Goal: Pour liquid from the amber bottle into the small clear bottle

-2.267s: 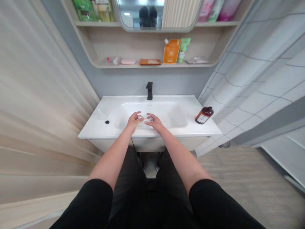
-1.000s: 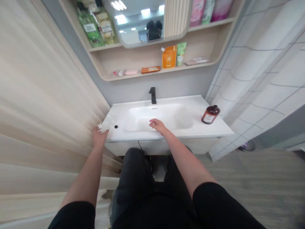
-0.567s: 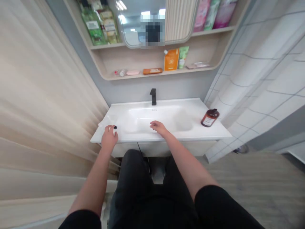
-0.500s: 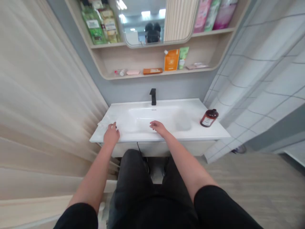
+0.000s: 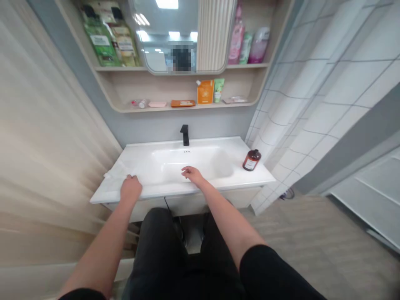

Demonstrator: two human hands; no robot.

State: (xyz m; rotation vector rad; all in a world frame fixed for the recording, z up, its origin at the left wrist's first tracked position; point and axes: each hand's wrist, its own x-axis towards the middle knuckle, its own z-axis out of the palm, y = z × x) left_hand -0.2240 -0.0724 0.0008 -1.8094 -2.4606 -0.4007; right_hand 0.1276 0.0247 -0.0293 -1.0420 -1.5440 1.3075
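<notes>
My left hand (image 5: 131,187) rests at the front left of the white countertop, its fingers curled under. Whatever it may hold is hidden beneath the fingers. Just beyond it lies a crumpled white, see-through wrap or tissue (image 5: 116,171), hard to tell from the white surface. My right hand (image 5: 193,175) hovers over the white sink basin (image 5: 200,156), fingers loosely bent and apart, with nothing seen in them. Behind the basin stands a black faucet (image 5: 185,135). A brown bottle (image 5: 251,160) with a pale label is upright on the counter's right side.
Above the counter a wall cabinet (image 5: 187,109) carries an orange pouch (image 5: 205,92), a green tube (image 5: 218,91), several bottles and a mirror (image 5: 165,37). A pale curtain (image 5: 46,146) hangs at left. White tiled wall (image 5: 296,108) borders the right.
My view has shifted, so the scene sits further left and lower. The left hand's fingers, partly stretched before, are now curled down on the counter. The right hand stays over the basin.
</notes>
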